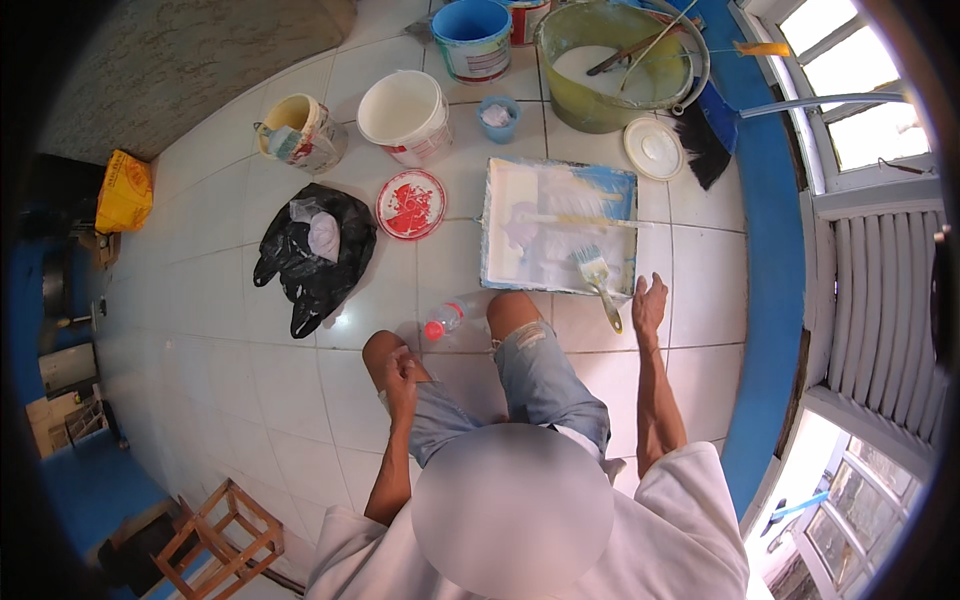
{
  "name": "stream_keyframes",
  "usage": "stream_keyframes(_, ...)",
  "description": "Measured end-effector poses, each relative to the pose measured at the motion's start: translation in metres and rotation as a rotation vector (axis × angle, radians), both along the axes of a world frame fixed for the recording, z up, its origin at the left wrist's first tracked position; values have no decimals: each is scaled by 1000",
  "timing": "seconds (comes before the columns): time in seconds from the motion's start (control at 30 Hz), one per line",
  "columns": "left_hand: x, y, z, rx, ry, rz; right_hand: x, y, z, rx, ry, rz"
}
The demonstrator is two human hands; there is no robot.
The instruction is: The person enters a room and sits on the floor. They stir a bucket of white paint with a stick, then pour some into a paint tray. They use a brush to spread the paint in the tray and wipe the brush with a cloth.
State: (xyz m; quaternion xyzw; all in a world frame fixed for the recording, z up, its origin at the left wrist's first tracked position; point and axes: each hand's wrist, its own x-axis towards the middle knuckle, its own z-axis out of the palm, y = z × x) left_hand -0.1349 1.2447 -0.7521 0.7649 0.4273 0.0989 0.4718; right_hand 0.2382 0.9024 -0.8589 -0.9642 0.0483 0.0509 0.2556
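Note:
My left hand (pixel 401 372) rests at my left knee, its fingers loosely bent and nothing visible in them. Just off the tray's near right corner is my right hand (pixel 650 303), empty, with thumb and fingers apart. The paint tray (pixel 487 255) has a blue-stained edge and is coated with whitish paint. A paintbrush (pixel 597 280) with pale, wet bristles lies over its near edge, handle toward me. Across the tray lies a thin, paint-smeared stick (pixel 580 220). On the floor before my knees, a small clear bottle (pixel 446 318) with a red cap lies on its side.
Beyond the tray stand a green bucket (pixel 560 95) of whitish liquid, a blue bucket (pixel 470 50), a white bucket (pixel 403 110) and a smaller pail (pixel 310 135) with a brush. A black plastic bag (pixel 335 250) lies left, a wooden stool (pixel 225 540) behind.

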Motion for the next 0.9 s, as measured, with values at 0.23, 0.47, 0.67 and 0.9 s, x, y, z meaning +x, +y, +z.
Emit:
stream_keyframes(0.23, -11, -29, 38, -55, -2, 92, 25, -35, -39, 507, 401, 54)
stream_keyframes(0.47, -52, -42, 43, 90, -70, 204, 14, -36, -53, 316, 122, 332)
stream_keyframes(0.67, -40, -30, 45, 85, -182, 145, 21, -37, -64, 212, 6, 318)
stream_keyframes(0.9, -70, -31, 51, 202, -62, 182, 11, -45, -57, 193, 255, 312)
